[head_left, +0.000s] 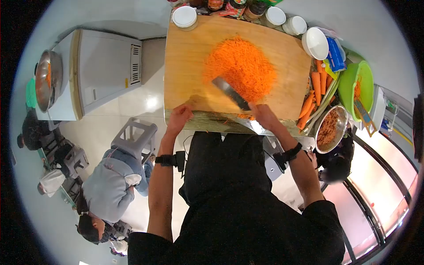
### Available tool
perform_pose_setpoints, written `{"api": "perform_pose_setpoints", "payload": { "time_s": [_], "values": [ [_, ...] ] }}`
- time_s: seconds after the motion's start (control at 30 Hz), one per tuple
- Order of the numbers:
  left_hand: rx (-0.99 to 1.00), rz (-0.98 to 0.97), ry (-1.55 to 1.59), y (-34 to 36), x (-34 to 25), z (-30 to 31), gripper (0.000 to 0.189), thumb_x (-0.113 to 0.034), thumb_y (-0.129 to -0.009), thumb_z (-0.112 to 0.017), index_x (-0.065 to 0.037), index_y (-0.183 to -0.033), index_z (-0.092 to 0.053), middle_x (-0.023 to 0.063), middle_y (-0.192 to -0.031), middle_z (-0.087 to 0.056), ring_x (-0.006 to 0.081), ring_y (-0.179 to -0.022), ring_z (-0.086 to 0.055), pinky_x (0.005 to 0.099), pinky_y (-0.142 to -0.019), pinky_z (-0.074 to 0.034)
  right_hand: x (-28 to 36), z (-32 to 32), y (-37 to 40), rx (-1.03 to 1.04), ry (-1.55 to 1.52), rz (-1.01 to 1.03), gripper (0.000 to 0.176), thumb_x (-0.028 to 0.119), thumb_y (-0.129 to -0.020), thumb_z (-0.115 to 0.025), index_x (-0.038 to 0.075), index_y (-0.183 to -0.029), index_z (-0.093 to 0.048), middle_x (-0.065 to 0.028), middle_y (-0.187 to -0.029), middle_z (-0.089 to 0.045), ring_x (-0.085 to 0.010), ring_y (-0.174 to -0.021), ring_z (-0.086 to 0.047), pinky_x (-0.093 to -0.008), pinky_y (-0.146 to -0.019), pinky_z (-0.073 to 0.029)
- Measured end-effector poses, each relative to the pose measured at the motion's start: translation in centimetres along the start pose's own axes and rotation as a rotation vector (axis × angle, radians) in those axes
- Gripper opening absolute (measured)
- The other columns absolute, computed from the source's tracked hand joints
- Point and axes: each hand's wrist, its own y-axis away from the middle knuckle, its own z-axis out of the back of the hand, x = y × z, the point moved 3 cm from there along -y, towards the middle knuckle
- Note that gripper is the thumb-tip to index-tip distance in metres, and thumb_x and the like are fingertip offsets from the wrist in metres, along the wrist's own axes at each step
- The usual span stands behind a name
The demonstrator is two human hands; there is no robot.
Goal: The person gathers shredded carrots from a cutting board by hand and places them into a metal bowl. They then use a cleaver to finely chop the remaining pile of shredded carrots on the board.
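A broad-bladed kitchen knife (230, 92) is in my right hand (263, 116), whose fingers are wrapped round its handle. The blade points up and left, at the lower edge of a large heap of shredded carrot (240, 62). Under the heap is a wooden cutting board (185, 66). At the board's near left edge is my left hand (180, 115), its fingers curled in, with nothing visible in them. Some carrot shreds lie along the near edge, close to my right hand.
Whole carrots (316, 86) and long green stalks (326, 100) lie right of the board. Beside them stand a metal bowl of brown food (343, 119) and a green basin (364, 73). Lidded jars (184, 17) line the far side. A seated person (108, 187) is at lower left.
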Motion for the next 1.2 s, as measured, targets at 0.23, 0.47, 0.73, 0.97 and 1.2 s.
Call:
{"api": "perform_pose_setpoints", "payload": {
  "time_s": [0.23, 0.47, 0.73, 0.97, 1.2],
  "values": [
    [-0.452, -0.053, -0.725, 6.2, -1.4, -2.6, 0.019, -0.024, -0.088, -0.059, -0.006, -0.091, -0.063, 0.0152, -0.087, -0.067, 0.0378, -0.081, -0.066, 0.0463, -0.070, -0.052, -3.4, -3.4, -2.1, 0.035, 0.129, 0.159, 0.062, 0.045, -0.101, -0.041, -0.009, -0.076, -0.058, -0.0293, -0.065, -0.056, -0.0414, -0.062, -0.058, -0.0489, -0.064, -0.044],
    [-0.454, 0.183, -0.931, 7.4, 1.6, -10.8, 0.024, -0.024, -0.086, -0.058, -0.005, -0.100, -0.056, 0.0189, -0.091, -0.066, 0.0390, -0.083, -0.065, 0.0488, -0.073, -0.054, -1.1, 2.8, -1.6, -0.059, 0.055, 0.078, 0.045, 0.037, -0.101, -0.043, -0.004, -0.111, -0.059, -0.0233, -0.099, -0.066, -0.0391, -0.096, -0.062, -0.0457, -0.086, -0.046],
    [-0.673, 0.029, -0.801, 2.6, -2.2, -22.9, 0.019, -0.018, -0.087, -0.059, -0.003, -0.097, -0.055, 0.0209, -0.094, -0.063, 0.0396, -0.083, -0.063, 0.0475, -0.071, -0.053, -6.8, 2.9, -1.7, 0.141, -0.015, -0.093, 0.056, 0.045, -0.101, -0.042, -0.007, -0.086, -0.059, -0.0196, -0.067, -0.061, -0.0355, -0.063, -0.055, -0.0475, -0.068, -0.044],
    [-0.870, 0.011, -0.494, 5.1, -5.7, -22.1, 0.016, -0.019, -0.089, -0.062, -0.006, -0.097, -0.062, 0.0155, -0.089, -0.063, 0.0368, -0.080, -0.063, 0.0457, -0.067, -0.050, -5.5, 4.0, -0.6, 0.020, 0.022, 0.168, 0.067, 0.053, -0.100, -0.037, -0.008, -0.082, -0.059, -0.0260, -0.067, -0.058, -0.0362, -0.065, -0.062, -0.0467, -0.066, -0.048],
    [-1.023, 0.126, -0.309, 7.1, -4.4, -17.3, 0.020, -0.021, -0.091, -0.063, -0.001, -0.090, -0.061, 0.0119, -0.078, -0.064, 0.0230, -0.070, -0.060, 0.0353, -0.068, -0.049, 0.8, -2.7, -2.8, 0.231, 0.170, 0.218, 0.062, 0.051, -0.099, -0.042, -0.005, -0.085, -0.065, -0.0291, -0.075, -0.062, -0.0413, -0.076, -0.064, -0.0490, -0.069, -0.048]
  ]
}}
